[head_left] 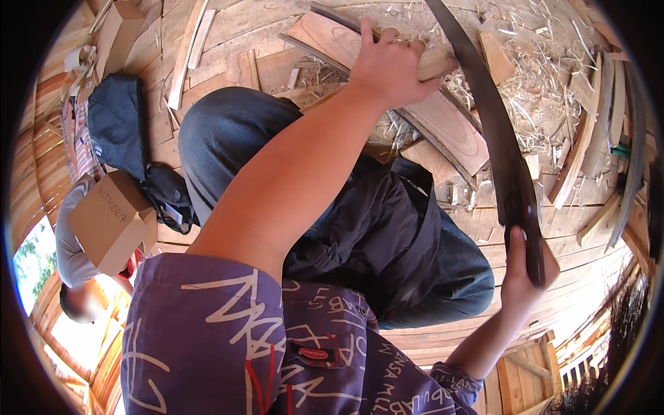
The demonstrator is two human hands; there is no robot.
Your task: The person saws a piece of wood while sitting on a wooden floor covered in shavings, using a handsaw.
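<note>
In my right hand (524,273) is the handle of a machete (487,104). Its long, dark, slightly curved blade points away from me, toward the top of the view. My left hand (391,69) is closed around a short piece of wood (438,62), whose end comes right up to the blade; whether they touch I cannot tell. Beneath that hand a wider wooden board (449,135) lies slantwise on the floor, with dark narrow strips (436,149) along its edges. My palm hides part of the wood. A black cloth (366,235) covers my lap between my bent knees.
Curled shavings (536,104) and offcuts litter the plank floor on the right. Long wooden strips (581,138) lie at the far right. To the left are a dark bag (117,124), a cardboard box (111,221) and another person (69,242) behind it.
</note>
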